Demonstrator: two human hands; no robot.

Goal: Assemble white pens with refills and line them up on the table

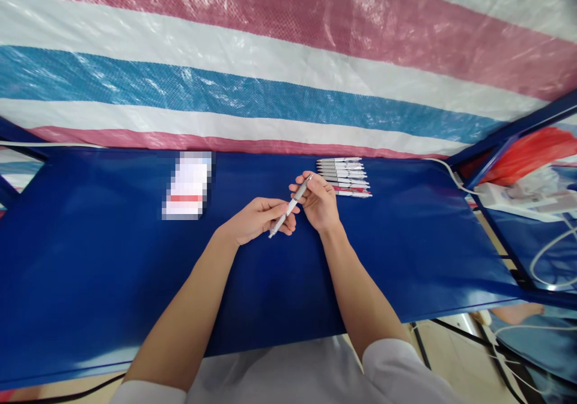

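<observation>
A white pen with a grey grip [291,207] is held aslant above the table, its tip pointing up and to the right. My left hand [258,219] is closed on the white barrel near the lower end. Around the grey grip by the tip, the fingers of my right hand [321,202] are closed too. Just beyond my right hand lies a row of several pens [345,175], side by side on the blue table [252,296]. Most of them look white and grey, and the nearest ones show red.
A pixelated phone-like rectangle [188,184] lies on the table's left part. Behind the table hangs a striped plastic sheet [270,97]. At the right are a blue metal frame [496,151], a white power strip [523,202] with cables, and a red bag [527,151].
</observation>
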